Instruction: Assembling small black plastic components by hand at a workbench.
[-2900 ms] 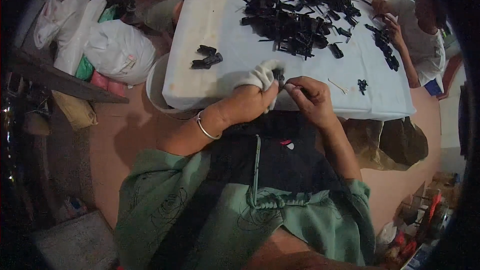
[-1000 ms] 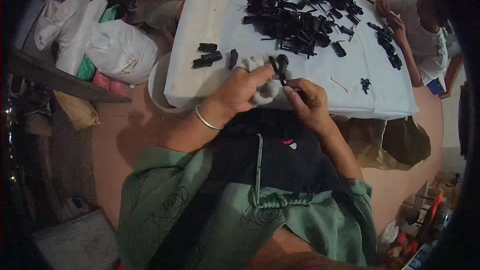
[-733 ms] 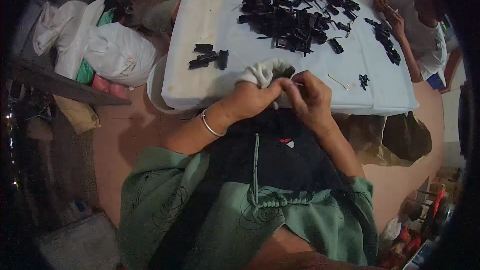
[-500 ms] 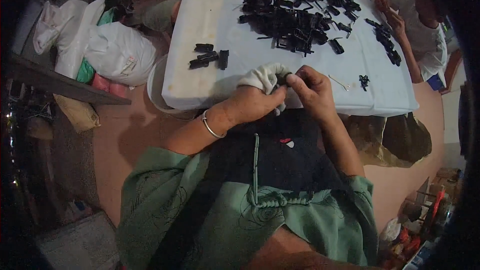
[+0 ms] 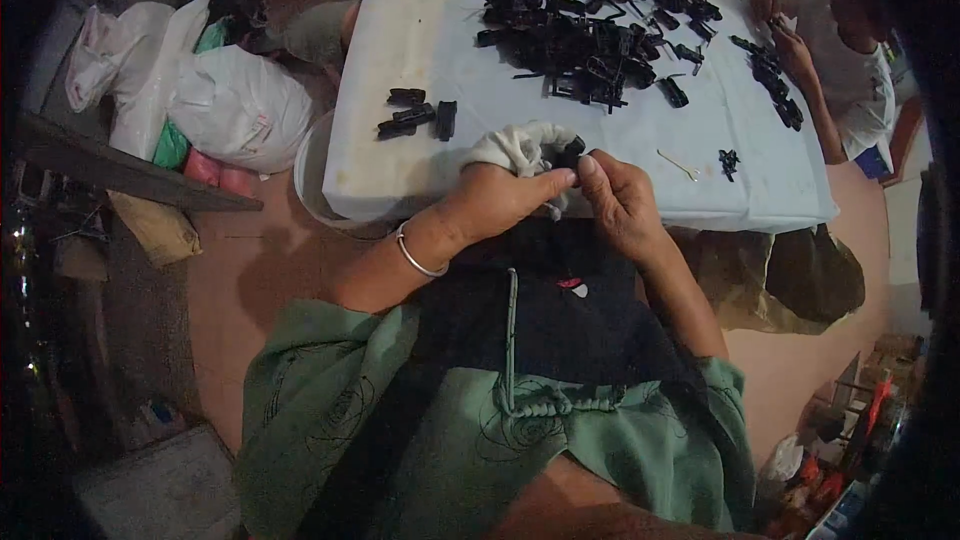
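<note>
So the small black plastic part (image 5: 571,152) sits right at the near edge of the white-covered table (image 5: 420,90), pinched between both sets of fingertips. My left hand (image 5: 490,202) is curled shut around a bunched-up off-white cloth (image 5: 520,145) and presses the part into it with the thumb, I'd guess so the cloth pads the grip. The right hand (image 5: 620,202) is closed too, with its fingertips on the part from the other side (whether it's gripping or just steadying, I can't tell).

Just past the cloth, toward the left edge, a few loose black pieces (image 5: 415,118) lie in a small cluster. Further in, at the far middle, there's a big heap of black plastic parts (image 5: 590,20). At the far right corner another person's hand (image 5: 795,52) works on similar bits.
</note>
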The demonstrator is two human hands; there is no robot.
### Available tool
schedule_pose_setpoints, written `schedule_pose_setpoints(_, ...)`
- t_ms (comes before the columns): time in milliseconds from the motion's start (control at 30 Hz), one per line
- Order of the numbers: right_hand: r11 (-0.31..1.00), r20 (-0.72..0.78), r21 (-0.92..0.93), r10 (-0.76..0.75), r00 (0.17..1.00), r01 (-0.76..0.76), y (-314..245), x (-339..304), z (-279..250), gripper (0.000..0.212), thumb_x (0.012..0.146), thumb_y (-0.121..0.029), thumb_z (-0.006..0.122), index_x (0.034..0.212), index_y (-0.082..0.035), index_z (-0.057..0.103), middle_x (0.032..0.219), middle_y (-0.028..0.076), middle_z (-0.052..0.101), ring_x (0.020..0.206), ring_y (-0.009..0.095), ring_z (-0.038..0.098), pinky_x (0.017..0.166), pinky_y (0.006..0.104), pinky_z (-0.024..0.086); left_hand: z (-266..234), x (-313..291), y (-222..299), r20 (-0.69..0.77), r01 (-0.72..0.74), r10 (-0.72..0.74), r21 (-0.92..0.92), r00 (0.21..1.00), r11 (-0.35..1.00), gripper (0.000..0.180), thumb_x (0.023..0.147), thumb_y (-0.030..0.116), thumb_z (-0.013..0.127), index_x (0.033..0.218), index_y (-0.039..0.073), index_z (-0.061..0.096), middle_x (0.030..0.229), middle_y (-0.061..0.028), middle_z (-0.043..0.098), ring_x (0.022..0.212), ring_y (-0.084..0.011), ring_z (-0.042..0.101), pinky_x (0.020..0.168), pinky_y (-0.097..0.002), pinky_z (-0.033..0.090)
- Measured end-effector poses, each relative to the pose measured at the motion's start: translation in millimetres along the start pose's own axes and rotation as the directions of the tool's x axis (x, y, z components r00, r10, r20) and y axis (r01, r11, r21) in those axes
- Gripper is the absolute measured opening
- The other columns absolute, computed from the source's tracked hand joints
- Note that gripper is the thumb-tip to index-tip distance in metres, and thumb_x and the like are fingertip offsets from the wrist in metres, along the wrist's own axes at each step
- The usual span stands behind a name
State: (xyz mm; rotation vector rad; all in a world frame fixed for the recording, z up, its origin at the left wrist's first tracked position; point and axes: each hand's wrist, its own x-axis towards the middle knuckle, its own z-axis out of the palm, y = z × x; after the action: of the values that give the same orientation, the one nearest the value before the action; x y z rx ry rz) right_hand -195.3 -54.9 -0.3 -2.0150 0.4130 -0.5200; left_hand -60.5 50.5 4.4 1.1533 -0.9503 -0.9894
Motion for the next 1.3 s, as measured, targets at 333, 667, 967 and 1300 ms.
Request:
schedule_pose_setpoints(333,0.949,0.033,0.29,0.121,0.992,-0.125,12.6,2.3,17.1,0.033,0.091,-0.027,0.044,0.078,0.001,0.055,0.062,0.0,0.051,0.06,0.007,0.045,0.054,0.0249,0.039,6.4,-8.2,-1.0,0.011,-0.283,0.413,0.744,0.911,0.605,0.025,0.076,0.006,0.06,0.099,-0.001,0.052,0.078,-0.0078,0.058,0.066,-0.0087,0.056,0.054,-0.0255,0.046)
schedule_pose_setpoints(667,0.978,-0.051,0.201,0.072,0.996,-0.06,-3.1,-0.8,-2.6,0.033,0.092,-0.03,0.041,0.075,-0.004,0.051,0.065,-0.005,0.045,0.061,0.003,0.039,0.055,0.0187,0.034,-3.8,-5.0,2.3,-0.097,-0.01,0.007,-0.036,0.995,0.999,0.026,0.079,0.003,0.058,0.104,-0.001,0.052,0.09,-0.0045,0.058,0.076,-0.0082,0.055,0.065,-0.0218,0.049)
schedule_pose_setpoints(967,0.992,-0.039,0.092,0.089,0.995,-0.085,-10.8,10.7,4.4,0.02,0.085,-0.019,0.056,0.074,-0.002,0.051,0.063,-0.004,0.047,0.06,0.003,0.039,0.052,0.0196,0.033,-1.8,-5.4,5.3,-0.023,-0.106,0.115,0.25,0.993,0.962,0.025,0.078,0.001,0.06,0.101,0.0,0.053,0.085,-0.0028,0.058,0.072,-0.0072,0.055,0.059,-0.0209,0.049)
schedule_pose_setpoints(1300,0.997,0.114,0.024,0.07,0.991,-0.073,-12.6,6.9,0.4,0.033,0.091,-0.028,0.043,0.077,-0.001,0.054,0.061,-0.003,0.043,0.058,0.005,0.036,0.051,0.022,0.033,-2.1,-8.3,0.3,-0.127,-0.02,0.031,0.085,0.991,0.996,0.029,0.077,0.002,0.059,0.105,0.0,0.05,0.084,-0.0065,0.059,0.068,-0.009,0.056,0.055,-0.0224,0.048)
